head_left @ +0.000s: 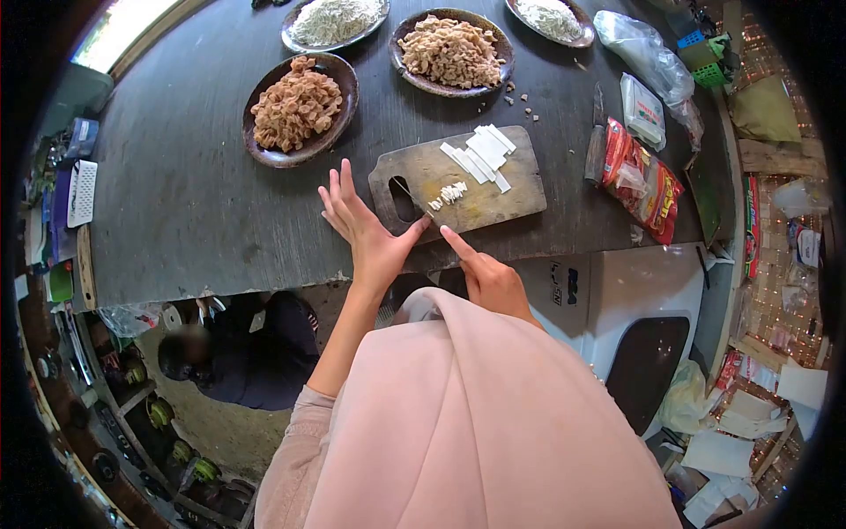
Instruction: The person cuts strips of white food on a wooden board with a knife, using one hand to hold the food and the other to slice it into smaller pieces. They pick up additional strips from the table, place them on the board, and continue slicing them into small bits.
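A worn wooden cutting board [515, 189] lies on the dark table with flat white strips [480, 159] at its upper right. Small cut white pieces [451, 193] are heaped near its middle. My left hand [366, 220] is open, fingers spread upward, its thumb reaching to the board's near edge beside the pieces. Close to that thumb, my right hand [492, 278] has its forefinger stretched out and the other fingers curled. A thin pale line running past the thumb over the board's handle hole looks like a knife blade [407, 190] seen edge-on; its handle is hidden by my right hand.
Plates of brown pieces [295, 110], tan pieces [451, 55] and white shreds [337, 19] stand behind the board. Another knife [596, 145], a red packet [641, 181] and plastic bags [648, 53] lie to the right. A person in dark clothes [264, 353] is below left.
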`<state>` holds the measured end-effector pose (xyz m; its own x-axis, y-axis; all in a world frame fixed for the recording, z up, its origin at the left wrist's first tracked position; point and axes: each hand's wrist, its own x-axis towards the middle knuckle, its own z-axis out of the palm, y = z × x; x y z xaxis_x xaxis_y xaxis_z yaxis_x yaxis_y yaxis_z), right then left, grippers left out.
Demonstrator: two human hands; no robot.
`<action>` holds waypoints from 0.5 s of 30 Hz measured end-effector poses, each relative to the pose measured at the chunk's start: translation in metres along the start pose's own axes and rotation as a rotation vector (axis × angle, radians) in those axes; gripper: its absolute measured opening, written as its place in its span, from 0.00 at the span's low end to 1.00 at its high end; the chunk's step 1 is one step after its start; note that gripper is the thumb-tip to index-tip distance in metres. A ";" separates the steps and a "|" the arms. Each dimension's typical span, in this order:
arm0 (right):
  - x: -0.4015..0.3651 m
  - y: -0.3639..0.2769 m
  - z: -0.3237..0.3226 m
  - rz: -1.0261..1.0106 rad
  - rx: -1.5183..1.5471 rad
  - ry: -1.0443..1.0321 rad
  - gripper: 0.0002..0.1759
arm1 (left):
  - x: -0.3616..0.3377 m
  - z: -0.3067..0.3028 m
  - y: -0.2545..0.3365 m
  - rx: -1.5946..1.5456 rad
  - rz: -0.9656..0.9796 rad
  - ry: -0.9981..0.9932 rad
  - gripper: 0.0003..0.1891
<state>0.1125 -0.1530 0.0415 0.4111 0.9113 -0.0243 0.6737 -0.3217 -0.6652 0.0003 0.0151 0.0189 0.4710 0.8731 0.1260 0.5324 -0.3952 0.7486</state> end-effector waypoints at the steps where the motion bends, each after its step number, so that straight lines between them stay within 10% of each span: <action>1: 0.000 0.000 0.000 0.005 0.000 -0.003 0.39 | -0.001 0.000 -0.001 0.001 0.000 -0.003 0.72; 15: -0.001 0.002 -0.001 0.003 0.018 -0.024 0.40 | 0.000 -0.003 0.001 0.061 0.007 0.008 0.73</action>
<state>0.1141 -0.1551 0.0407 0.3978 0.9164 -0.0440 0.6612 -0.3196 -0.6787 -0.0018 0.0157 0.0214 0.4696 0.8722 0.1366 0.5709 -0.4180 0.7066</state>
